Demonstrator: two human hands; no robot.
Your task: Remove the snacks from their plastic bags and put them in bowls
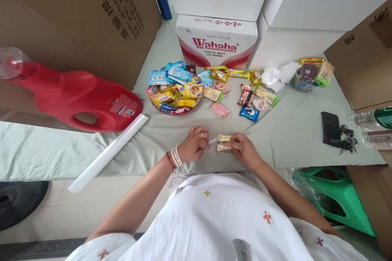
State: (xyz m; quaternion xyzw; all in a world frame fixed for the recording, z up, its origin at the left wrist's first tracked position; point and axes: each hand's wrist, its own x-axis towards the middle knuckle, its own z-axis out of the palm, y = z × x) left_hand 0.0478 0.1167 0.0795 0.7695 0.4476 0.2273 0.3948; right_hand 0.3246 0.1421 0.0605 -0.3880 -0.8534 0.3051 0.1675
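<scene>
Low over the front of the cloth, my right hand (pixel 244 148) pinches a small yellow-and-dark packaged snack (pixel 224 143) between thumb and fingers. Thin clear plastic, apparently a bag (pixel 213 143), surrounds the snack and reaches toward my left hand (pixel 195 143). The left fingers are curled together at the plastic's left edge and slightly blurred. Beyond my hands, a round red-rimmed plate (pixel 185 111) bears a heap of wrapped snacks. Loose packets lie to its right, among them a pink packet (pixel 221 109) and a blue cookie packet (pixel 249 114).
A red detergent jug (pixel 70 97) and a white strip (pixel 108 152) lie left. At the back stand a Wahaha carton (pixel 217 44) and white boxes. Rightward are crumpled white plastic (pixel 280 76), a bag of snacks (pixel 314 74), a phone (pixel 331 129), keys (pixel 348 142) and bottles.
</scene>
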